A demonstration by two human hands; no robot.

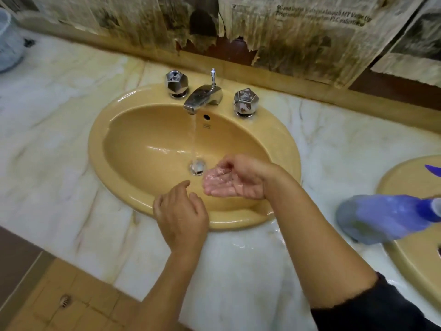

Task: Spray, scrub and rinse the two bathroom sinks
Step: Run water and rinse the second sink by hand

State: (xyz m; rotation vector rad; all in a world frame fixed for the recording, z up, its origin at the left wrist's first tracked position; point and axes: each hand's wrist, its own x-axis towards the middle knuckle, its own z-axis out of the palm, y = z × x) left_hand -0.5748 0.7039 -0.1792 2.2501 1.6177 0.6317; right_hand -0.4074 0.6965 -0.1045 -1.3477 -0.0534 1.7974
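A yellow oval sink (143,144) is set in a marble counter, and water runs from its chrome faucet (201,97) down to the drain (197,167). My right hand (235,177) is cupped palm up over the basin just right of the stream, wet, with a little water in it. My left hand (182,211) hovers palm down over the sink's front rim, fingers relaxed, holding nothing. Part of a second yellow sink (405,177) shows at the right edge. A blue spray bottle (381,218) lies on its side between the two sinks.
Two faceted chrome knobs (176,83) (245,102) flank the faucet. Water pools on the marble counter (71,163) near the front right of the sink. Peeling newspaper covers the wall behind. A pale bucket-like object (9,44) sits at the far left. Tiled floor lies below.
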